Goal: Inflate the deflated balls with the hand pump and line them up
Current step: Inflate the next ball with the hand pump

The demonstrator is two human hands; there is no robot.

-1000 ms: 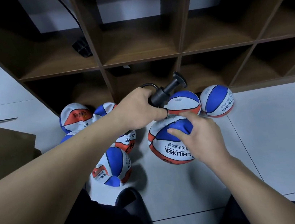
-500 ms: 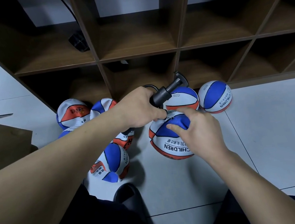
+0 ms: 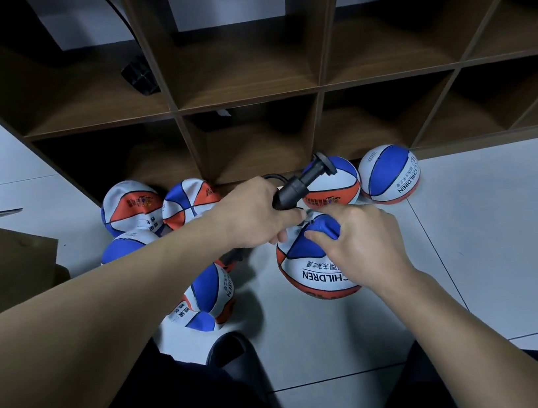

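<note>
While the soft ball (image 3: 318, 266) lies on the floor tiles (image 3: 494, 241) under both hands, the right hand (image 3: 359, 243) pinches a blue fold on top of it. The left hand (image 3: 255, 212) is curled tight around the black hand pump (image 3: 302, 183), just beside that fold. I count seven balls: two round ones (image 3: 390, 178) by the wooden shelf (image 3: 245, 93) and four squashed ones (image 3: 131, 206) on the left.

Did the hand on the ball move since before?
Yes. The right hand has crept up the ball toward the shelf, and its fingers now pinch the blue top.
</note>
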